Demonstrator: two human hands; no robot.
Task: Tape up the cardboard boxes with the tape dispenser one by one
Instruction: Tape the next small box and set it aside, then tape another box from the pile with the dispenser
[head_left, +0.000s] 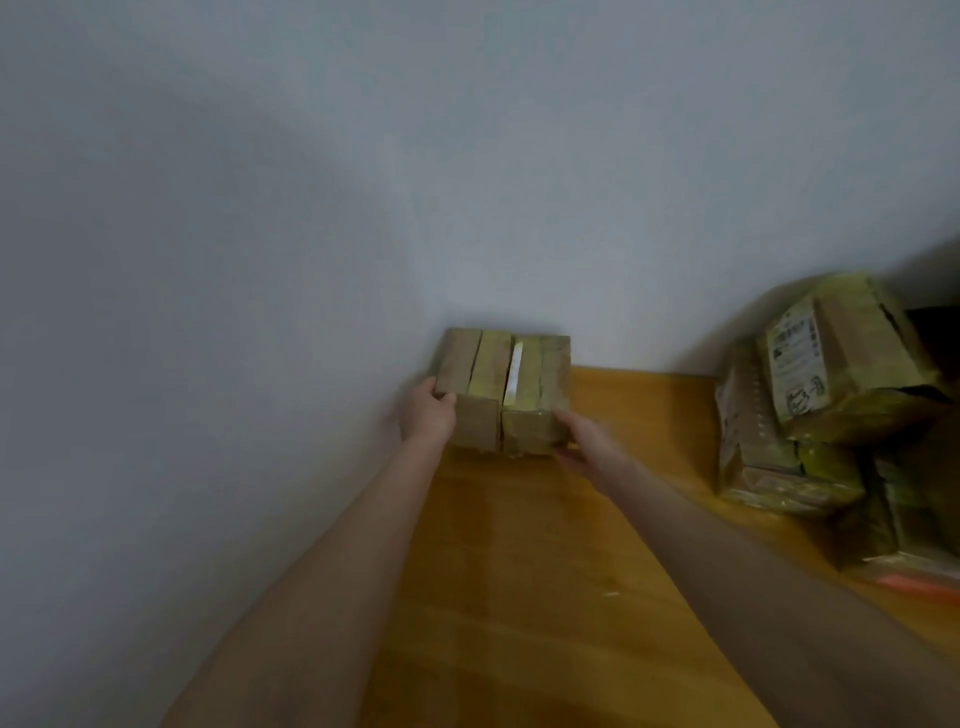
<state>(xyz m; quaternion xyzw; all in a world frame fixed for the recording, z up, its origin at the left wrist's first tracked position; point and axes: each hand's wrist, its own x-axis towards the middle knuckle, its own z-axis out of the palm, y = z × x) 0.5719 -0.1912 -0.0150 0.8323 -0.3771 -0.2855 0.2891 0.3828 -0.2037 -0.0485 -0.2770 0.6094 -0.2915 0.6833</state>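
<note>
Cardboard, brown and banded with yellowish tape, makes up the small cardboard box (501, 389) under inspection. It sits at the far end of the wooden worktop (519, 571), close against the white wall (311, 208).

We judge it light and fairly stiff, though the glossy tape bands look slick and the flap seam along the top could give under pressure. Best purchase, in our assessment, is on the two opposite side walls near the bottom corners, on bare cardboard rather than tape.

The left grip (428, 415) is partly closed: the thumb is hooked over the near top edge at the left corner and the fingers wrap round the left wall. The right grip (576, 441) meets the box at its near right lower corner. Motion blur prevents us from telling whether its fingers curl round the box or merely lie against it.

A stack of taped boxes (810, 395) stands well apart to the right. We find no tape dispenser identifiable in view.
</note>
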